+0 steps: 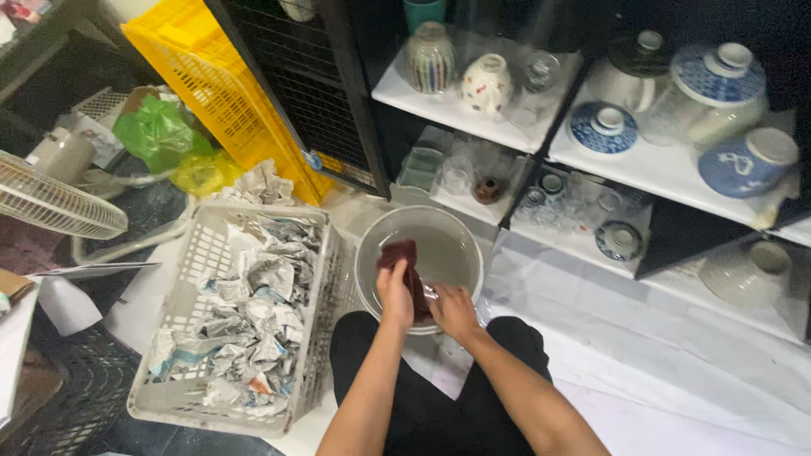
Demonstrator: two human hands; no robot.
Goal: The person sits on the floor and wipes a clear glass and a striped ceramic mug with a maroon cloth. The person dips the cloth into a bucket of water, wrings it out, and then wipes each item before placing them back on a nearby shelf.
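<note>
The left hand hides part of the dark red cloth; both elbows leave the frame's bottom.

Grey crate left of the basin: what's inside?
The grey crate is filled with crumpled newspaper, piled nearly to the rim. Whatever lies beneath or inside the paper is covered, so I can't tell.

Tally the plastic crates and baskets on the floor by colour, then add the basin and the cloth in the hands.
Yellow crate: 1
White basket, full of crumpled newspaper: 1
Clear basin: 1
Dark red cloth, held by the left hand and right hand: 1
Total: 4
</note>
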